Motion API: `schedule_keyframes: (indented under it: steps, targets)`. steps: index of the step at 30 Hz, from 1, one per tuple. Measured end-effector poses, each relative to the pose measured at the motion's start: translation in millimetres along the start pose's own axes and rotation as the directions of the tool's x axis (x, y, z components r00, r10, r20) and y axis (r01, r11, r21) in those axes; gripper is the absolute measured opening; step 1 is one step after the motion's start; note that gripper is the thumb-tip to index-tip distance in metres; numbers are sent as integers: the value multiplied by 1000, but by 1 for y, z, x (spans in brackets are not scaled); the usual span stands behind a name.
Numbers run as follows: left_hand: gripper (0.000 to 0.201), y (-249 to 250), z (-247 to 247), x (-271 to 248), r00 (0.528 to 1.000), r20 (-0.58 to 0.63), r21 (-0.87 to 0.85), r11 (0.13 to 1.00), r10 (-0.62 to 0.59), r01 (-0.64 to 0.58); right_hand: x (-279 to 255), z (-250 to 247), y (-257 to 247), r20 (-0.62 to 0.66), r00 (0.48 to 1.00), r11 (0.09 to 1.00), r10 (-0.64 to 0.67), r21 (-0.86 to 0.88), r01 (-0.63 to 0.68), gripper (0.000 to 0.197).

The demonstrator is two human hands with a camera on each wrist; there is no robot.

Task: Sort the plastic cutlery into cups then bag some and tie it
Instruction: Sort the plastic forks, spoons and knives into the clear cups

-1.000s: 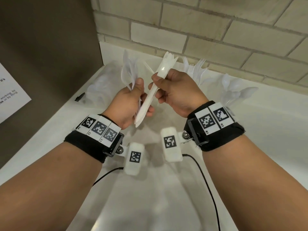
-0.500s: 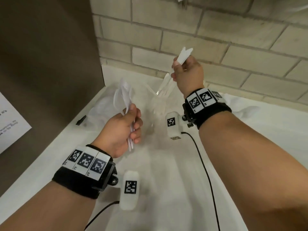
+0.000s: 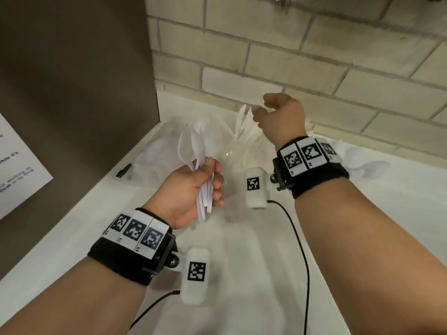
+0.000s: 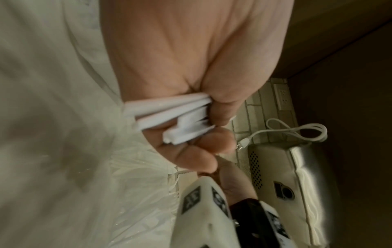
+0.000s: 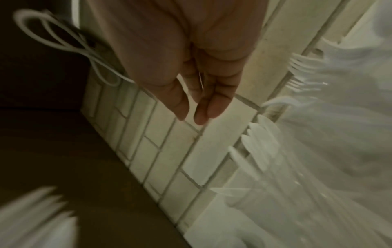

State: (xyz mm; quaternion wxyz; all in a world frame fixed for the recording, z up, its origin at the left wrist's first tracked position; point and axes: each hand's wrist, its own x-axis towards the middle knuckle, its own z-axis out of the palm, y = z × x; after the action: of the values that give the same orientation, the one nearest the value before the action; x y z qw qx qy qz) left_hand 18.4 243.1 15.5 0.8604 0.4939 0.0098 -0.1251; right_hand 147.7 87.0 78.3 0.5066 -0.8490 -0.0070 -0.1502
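Note:
My left hand (image 3: pixel 205 187) grips a bundle of white plastic spoons (image 3: pixel 199 134) by the handles, bowls pointing up, above the white counter (image 3: pixel 242 274). The left wrist view shows the handle ends (image 4: pixel 169 115) sticking out of my curled left hand (image 4: pixel 201 134). My right hand (image 3: pixel 271 112) hovers just above a clear cup (image 3: pixel 229 155) holding white knives (image 3: pixel 242 122); its fingers hang relaxed and hold nothing. In the right wrist view the right hand (image 5: pixel 191 109) is empty, with the knives (image 5: pixel 260 134) and a cluster of forks (image 5: pixel 307 72) beside it.
A clear plastic bag (image 3: pixel 154 151) lies at the back left beside a small black item (image 3: pixel 123 170). More spoons (image 3: pixel 370 168) show at the right behind my wrist. A brick wall (image 3: pixel 314 56) closes the back, a brown panel (image 3: pixel 72 81) the left.
My right hand carried a bundle of white cutlery from the left hand to the cup and let it go; it is now empty. My left hand lowered, still holding the spoons.

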Motion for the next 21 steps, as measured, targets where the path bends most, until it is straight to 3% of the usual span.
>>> schedule_keyframes:
  steps: [2, 5, 7, 12, 16, 19, 21]
  targets:
    - [24, -1, 7, 2, 998, -54, 87, 996, 32, -27, -24, -7, -12, 95, 995, 994, -35, 103, 26, 13]
    - [25, -3, 15, 4, 992, -103, 166, 985, 67, -49, -59, -12, -20, 403, 914, 997, -39, 73, 10, 26]
    - [27, -4, 19, 5, 991, -112, 229, 972, 78, -50, -74, -11, -17, 496, 866, 997, -63, 69, 32, 20]
    - [29, -5, 24, 6, 991, -128, 240, 971, 38, -6, -77, -8, -8, 381, 924, 986, -34, 162, -30, 10]
    - [25, -9, 21, 13, 951, -296, 390, 920, 88, 36, -74, -13, -15, 304, 953, 917, 7, 378, -127, 18]
    - [22, -13, 19, 20, 921, -362, 530, 845, 148, 73, -81, -4, -17, 353, 935, 964, -25, 256, -71, 22]
    - [25, -13, 21, 21, 929, -315, 635, 770, 197, 52, -89, 4, -14, 388, 921, 991, -32, 129, -19, 15]
